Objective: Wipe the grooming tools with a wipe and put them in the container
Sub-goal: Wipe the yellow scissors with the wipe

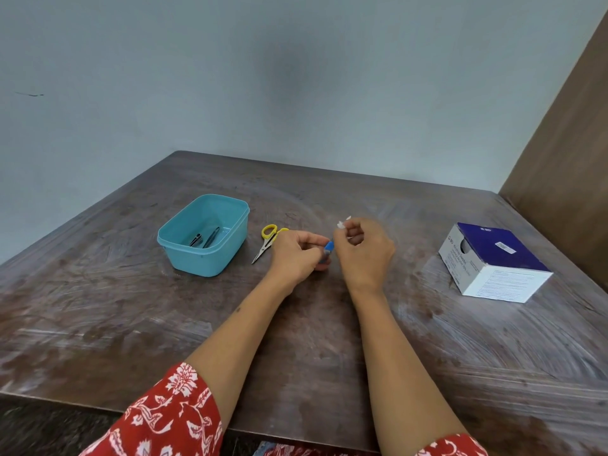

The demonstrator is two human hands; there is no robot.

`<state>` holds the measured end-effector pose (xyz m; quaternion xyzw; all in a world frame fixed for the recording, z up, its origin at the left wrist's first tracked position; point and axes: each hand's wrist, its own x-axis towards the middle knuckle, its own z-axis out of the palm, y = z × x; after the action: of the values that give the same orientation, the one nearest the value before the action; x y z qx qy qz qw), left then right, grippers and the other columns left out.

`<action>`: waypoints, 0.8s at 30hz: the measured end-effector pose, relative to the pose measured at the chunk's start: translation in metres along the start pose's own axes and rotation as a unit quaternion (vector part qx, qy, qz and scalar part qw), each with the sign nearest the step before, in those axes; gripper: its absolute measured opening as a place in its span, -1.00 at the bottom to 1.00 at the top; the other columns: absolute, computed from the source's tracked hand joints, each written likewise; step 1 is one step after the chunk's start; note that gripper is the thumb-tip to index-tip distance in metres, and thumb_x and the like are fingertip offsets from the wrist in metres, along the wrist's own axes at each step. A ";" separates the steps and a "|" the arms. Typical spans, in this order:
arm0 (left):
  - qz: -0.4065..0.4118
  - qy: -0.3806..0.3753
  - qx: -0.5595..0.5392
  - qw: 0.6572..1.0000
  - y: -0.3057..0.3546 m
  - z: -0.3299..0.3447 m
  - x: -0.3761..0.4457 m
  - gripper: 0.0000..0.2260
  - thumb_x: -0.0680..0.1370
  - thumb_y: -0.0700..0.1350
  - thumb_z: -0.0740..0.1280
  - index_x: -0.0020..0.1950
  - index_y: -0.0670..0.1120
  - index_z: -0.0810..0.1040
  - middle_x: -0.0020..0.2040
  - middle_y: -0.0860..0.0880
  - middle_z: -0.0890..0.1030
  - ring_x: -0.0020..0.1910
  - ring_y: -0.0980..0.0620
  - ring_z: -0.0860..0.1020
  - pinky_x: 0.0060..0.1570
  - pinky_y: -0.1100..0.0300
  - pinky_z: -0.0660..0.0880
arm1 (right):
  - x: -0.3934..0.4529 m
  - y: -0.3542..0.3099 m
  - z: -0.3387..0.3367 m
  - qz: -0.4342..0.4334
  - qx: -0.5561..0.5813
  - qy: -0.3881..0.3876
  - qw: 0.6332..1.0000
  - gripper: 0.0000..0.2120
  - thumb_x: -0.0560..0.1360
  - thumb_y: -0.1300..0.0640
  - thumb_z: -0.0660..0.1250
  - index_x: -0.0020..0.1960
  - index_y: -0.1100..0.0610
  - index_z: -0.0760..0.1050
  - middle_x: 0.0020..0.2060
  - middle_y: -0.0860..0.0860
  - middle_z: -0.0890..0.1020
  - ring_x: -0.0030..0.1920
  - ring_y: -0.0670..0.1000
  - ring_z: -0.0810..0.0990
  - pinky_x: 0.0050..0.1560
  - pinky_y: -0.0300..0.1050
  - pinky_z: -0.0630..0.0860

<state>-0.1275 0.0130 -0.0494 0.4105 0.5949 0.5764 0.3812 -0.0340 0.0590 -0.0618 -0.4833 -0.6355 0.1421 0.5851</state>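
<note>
Wiping a small blue tool at the centre of the frame: the left hand is closed around the tool's lower end, and the right hand pinches a white wipe just above and beside its exposed tip. What kind of tool it is cannot be told, as the fingers hide most of it. The tub, left of centre, already holds two dark tools. Scissors with yellow handles lie on the table between the tub and the left hand, seemingly not yet wiped. A box, probably the wipe supply, stands at the right of the frame, well apart from the hands. Risks, as judged: the tool is small and held only by the fingertips, so rubbing pressure could twist it loose; the wipe is tiny and could slip from the pinch; the left wrist sits near the scissors and could nudge them.
</note>
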 end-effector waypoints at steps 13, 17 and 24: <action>-0.001 0.004 -0.012 1.000 0.001 0.000 -0.001 -0.84 0.44 -0.45 0.31 -0.01 -0.36 0.58 -0.28 -0.16 0.60 -0.45 0.09 0.59 -0.35 0.23 0.60 | -0.001 -0.001 0.001 -0.015 -0.006 -0.008 1.000 -0.98 0.34 0.23 0.40 -0.24 0.13 0.58 -0.35 0.01 0.60 -0.39 -0.07 0.51 -0.32 -0.27 0.47; -0.007 -0.006 -0.016 1.000 0.002 0.000 -0.001 -0.84 0.44 -0.45 0.31 0.00 -0.37 0.57 -0.31 -0.14 0.58 -0.50 0.14 0.58 -0.38 0.27 0.59 | 0.001 0.001 0.000 -0.010 0.012 0.007 1.000 -0.93 0.40 0.28 0.39 -0.14 0.18 0.62 -0.26 0.06 0.62 -0.35 -0.12 0.48 -0.28 -0.45 0.42; 0.007 0.008 -0.016 1.000 0.001 0.000 0.000 -0.81 0.43 -0.47 0.27 0.01 -0.37 0.57 -0.28 -0.15 0.60 -0.47 0.14 0.59 -0.34 0.22 0.60 | -0.002 -0.002 0.001 -0.025 0.004 -0.033 0.999 -0.95 0.33 0.24 0.41 -0.24 0.13 0.58 -0.34 0.02 0.59 -0.38 -0.09 0.52 -0.33 -0.34 0.45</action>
<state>-0.1272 0.0129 -0.0485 0.4041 0.5852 0.5919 0.3792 -0.0358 0.0568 -0.0614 -0.4595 -0.6660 0.1462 0.5692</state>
